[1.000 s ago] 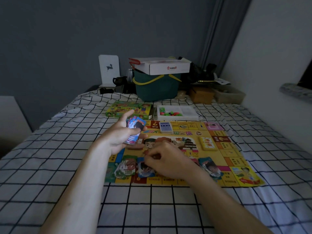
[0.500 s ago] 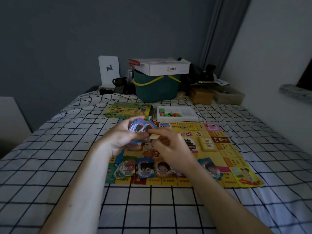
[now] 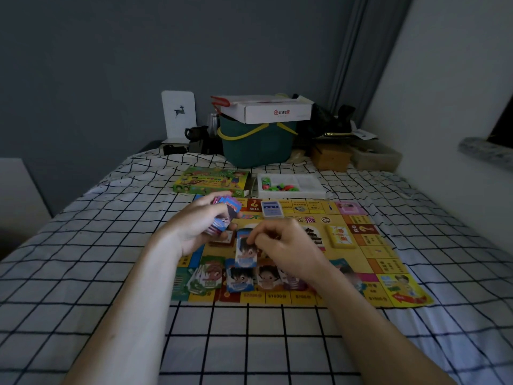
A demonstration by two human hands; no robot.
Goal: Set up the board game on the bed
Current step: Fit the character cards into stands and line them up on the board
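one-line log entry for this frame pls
left hand: grips fanned colourful card stack | right hand: pinches single blue character card above yellow paper game board | phase: dealing cards

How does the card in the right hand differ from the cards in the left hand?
The right hand pinches one single card; the left hand grips a fanned stack of cards. The single card hangs low over the board, face toward the camera; the stack sits higher and tilted. Both show cartoon character faces with blue borders.

dim, bluish cast, soft blur, edges warped
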